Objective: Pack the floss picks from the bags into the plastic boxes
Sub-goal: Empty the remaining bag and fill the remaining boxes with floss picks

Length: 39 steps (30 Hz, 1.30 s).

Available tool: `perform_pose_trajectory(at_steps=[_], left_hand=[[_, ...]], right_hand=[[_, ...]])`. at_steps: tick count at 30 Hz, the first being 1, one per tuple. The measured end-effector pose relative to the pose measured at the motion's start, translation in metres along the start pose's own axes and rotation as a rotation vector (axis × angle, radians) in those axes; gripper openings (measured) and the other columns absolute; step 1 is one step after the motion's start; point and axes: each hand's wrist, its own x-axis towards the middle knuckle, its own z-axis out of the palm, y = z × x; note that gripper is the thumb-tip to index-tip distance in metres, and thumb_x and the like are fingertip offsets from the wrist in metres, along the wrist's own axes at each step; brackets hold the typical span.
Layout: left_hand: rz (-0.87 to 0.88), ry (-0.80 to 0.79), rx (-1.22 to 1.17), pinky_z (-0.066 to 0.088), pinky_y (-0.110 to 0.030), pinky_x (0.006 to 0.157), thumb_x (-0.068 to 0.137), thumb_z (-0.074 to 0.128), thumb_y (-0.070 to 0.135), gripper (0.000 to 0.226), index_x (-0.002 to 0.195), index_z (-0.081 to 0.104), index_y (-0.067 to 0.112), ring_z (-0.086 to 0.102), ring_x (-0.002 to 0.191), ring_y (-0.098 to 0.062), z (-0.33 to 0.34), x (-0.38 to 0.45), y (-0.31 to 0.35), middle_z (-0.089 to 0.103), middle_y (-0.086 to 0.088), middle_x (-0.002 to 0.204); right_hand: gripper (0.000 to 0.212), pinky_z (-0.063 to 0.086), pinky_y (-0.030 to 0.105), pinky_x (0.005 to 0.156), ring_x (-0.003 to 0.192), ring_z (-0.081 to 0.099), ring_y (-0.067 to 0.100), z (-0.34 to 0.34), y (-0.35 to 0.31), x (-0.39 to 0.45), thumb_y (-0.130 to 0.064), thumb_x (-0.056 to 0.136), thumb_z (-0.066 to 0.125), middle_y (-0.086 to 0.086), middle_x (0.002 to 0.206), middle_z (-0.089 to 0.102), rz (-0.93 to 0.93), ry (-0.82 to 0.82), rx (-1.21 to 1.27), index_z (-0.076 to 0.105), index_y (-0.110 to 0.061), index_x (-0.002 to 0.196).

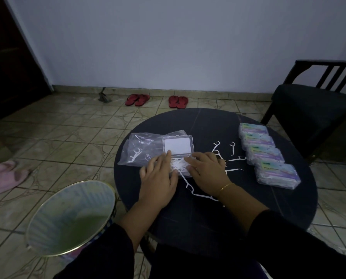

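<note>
A clear plastic box lies open on the round dark table, its white-labelled lid tipped back and white floss picks heaped in its base. My left hand rests flat over the box's left side, fingers straight. My right hand rests over its right side, fingers slightly bent on the picks. Loose floss picks lie scattered right of my hands and in front of them. A clear bag with a few picks lies left of the box.
Several closed, filled boxes stand in a row along the table's right side. A round bin stands on the tiled floor at left. A dark chair is at the back right. Red sandals lie by the wall.
</note>
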Motion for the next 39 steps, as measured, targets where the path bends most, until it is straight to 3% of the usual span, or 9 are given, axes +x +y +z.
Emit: perform_pose_trajectory(at_steps=[4, 10, 14, 19, 23, 29, 33, 36, 39], left_hand=[[0.027, -0.010, -0.032, 0.011, -0.035, 0.108, 0.100, 0.029, 0.038, 0.057, 0.152, 0.008, 0.025, 0.009, 0.141, -0.009, -0.002, 0.000, 0.002, 0.031, 0.009, 0.151], [0.023, 0.036, -0.052, 0.009, -0.036, 0.108, 0.100, 0.032, 0.039, 0.057, 0.151, 0.013, 0.024, 0.005, 0.142, -0.009, -0.002, -0.001, 0.001, 0.016, 0.009, 0.157], [0.148, 0.145, -0.047, 0.016, -0.035, 0.097, 0.088, 0.054, 0.032, 0.047, 0.134, 0.048, 0.034, 0.019, 0.136, -0.015, -0.003, -0.005, 0.000, 0.031, 0.006, 0.152], [0.304, 0.135, 0.069, 0.032, -0.045, 0.091, 0.070, 0.077, 0.028, 0.036, 0.104, 0.069, 0.038, 0.031, 0.128, -0.022, -0.001, -0.008, 0.002, 0.043, 0.001, 0.145], [0.323, 0.173, 0.097, 0.031, -0.043, 0.091, 0.067, 0.081, 0.029, 0.033, 0.098, 0.071, 0.037, 0.035, 0.126, -0.022, -0.001, -0.008, 0.002, 0.046, 0.001, 0.142], [0.382, 0.255, 0.090, 0.025, -0.036, 0.088, 0.066, 0.082, 0.032, 0.020, 0.084, 0.074, 0.037, 0.039, 0.121, -0.021, -0.003, -0.005, 0.004, 0.055, 0.000, 0.135], [0.403, 0.314, 0.046, 0.024, -0.036, 0.089, 0.079, 0.064, 0.038, 0.010, 0.079, 0.073, 0.036, 0.040, 0.120, -0.020, -0.001, -0.004, 0.003, 0.057, 0.002, 0.131], [0.364, 0.343, -0.005, 0.022, -0.035, 0.089, 0.081, 0.053, 0.042, 0.021, 0.079, 0.073, 0.035, 0.042, 0.119, -0.018, 0.001, -0.004, 0.001, 0.062, 0.007, 0.118], [0.295, 0.398, -0.059, 0.017, -0.031, 0.087, 0.083, 0.062, 0.033, 0.012, 0.085, 0.073, 0.031, 0.042, 0.114, -0.015, -0.003, 0.006, -0.002, 0.063, 0.010, 0.101]], right_hand=[[0.044, 0.022, 0.037, 0.098, 0.133, 0.024, 0.016, 0.004, -0.004, -0.001, -0.041, 0.100, 0.032, -0.012, 0.150, 0.030, -0.029, -0.068, 0.007, 0.036, -0.032, 0.143], [0.043, 0.020, 0.035, 0.099, 0.131, 0.025, 0.014, 0.000, -0.004, -0.005, -0.037, 0.098, 0.040, -0.013, 0.146, 0.035, 0.012, -0.003, 0.130, 0.040, -0.032, 0.141], [0.023, 0.020, 0.028, 0.090, 0.122, 0.033, 0.013, -0.014, 0.008, -0.013, -0.034, 0.089, 0.057, -0.012, 0.122, 0.051, 0.016, 0.031, 0.172, 0.064, -0.031, 0.111], [0.009, 0.027, 0.031, 0.083, 0.106, 0.039, 0.016, -0.038, 0.015, -0.027, -0.036, 0.080, 0.064, -0.009, 0.099, 0.056, -0.027, -0.173, 0.096, 0.071, -0.032, 0.080], [0.013, 0.024, 0.031, 0.083, 0.110, 0.037, 0.016, -0.041, 0.016, -0.035, -0.039, 0.080, 0.062, -0.009, 0.104, 0.053, -0.053, -0.294, -0.039, 0.072, -0.032, 0.086], [0.023, 0.029, 0.035, 0.090, 0.112, 0.039, 0.022, -0.041, 0.009, -0.039, -0.033, 0.088, 0.050, -0.001, 0.111, 0.052, -0.076, -0.313, -0.165, 0.069, -0.026, 0.098], [0.024, 0.030, 0.036, 0.092, 0.111, 0.039, 0.024, -0.037, 0.008, -0.043, -0.035, 0.085, 0.051, 0.000, 0.112, 0.052, -0.074, -0.290, -0.226, 0.067, -0.024, 0.098], [0.021, 0.031, 0.036, 0.094, 0.112, 0.040, 0.023, -0.035, 0.011, -0.044, -0.038, 0.082, 0.056, -0.001, 0.111, 0.051, -0.052, -0.286, -0.190, 0.068, -0.025, 0.094], [0.020, 0.032, 0.036, 0.094, 0.111, 0.039, 0.022, -0.035, 0.013, -0.039, -0.038, 0.081, 0.057, -0.002, 0.111, 0.051, -0.046, -0.296, -0.167, 0.068, -0.025, 0.092]])
